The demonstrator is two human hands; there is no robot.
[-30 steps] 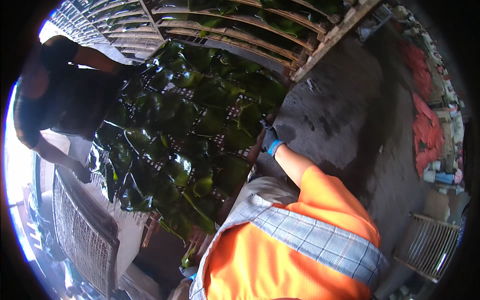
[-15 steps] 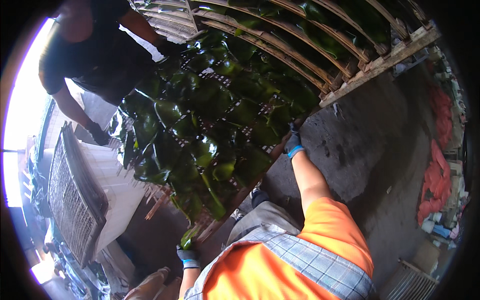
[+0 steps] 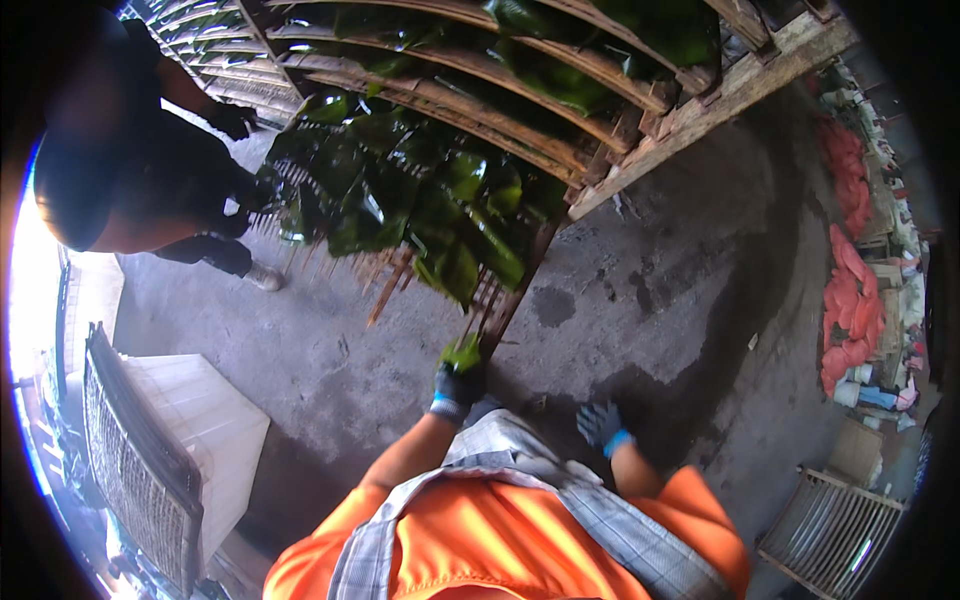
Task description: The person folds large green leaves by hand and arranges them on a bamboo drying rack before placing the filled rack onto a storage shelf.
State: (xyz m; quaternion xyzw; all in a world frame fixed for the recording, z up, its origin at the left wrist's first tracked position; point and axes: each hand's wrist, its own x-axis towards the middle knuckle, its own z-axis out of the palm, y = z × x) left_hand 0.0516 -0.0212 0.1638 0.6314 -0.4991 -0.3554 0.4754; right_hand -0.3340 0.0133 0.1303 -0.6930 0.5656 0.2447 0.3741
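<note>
A bamboo tray (image 3: 520,283) spread with wide, glossy dark green leaves (image 3: 400,185) lies at a slant in front of a wooden rack, its far side in among the rack's slats. At the tray's near corner my gloved left hand (image 3: 458,388) is closed, with a bright green leaf tip (image 3: 462,352) at its fingers. My gloved right hand (image 3: 602,425) hangs apart from the tray over the floor, fingers spread and holding nothing. Across from me a person in dark clothes bends at the tray's left end, one gloved hand (image 3: 232,118) near the rack.
The rack (image 3: 700,125) has several curved-looking slatted tiers with more leaves between them. To the left stand a white box (image 3: 205,420) and a dark mesh panel (image 3: 135,470). Red sacks (image 3: 852,300) line the right side, near a slatted crate (image 3: 832,532). The concrete floor has wet patches.
The leaf-covered tray has moved away from me, farther into the rack. My right hand has let go of its edge and dropped back; my left hand has gone forward with the near corner.
</note>
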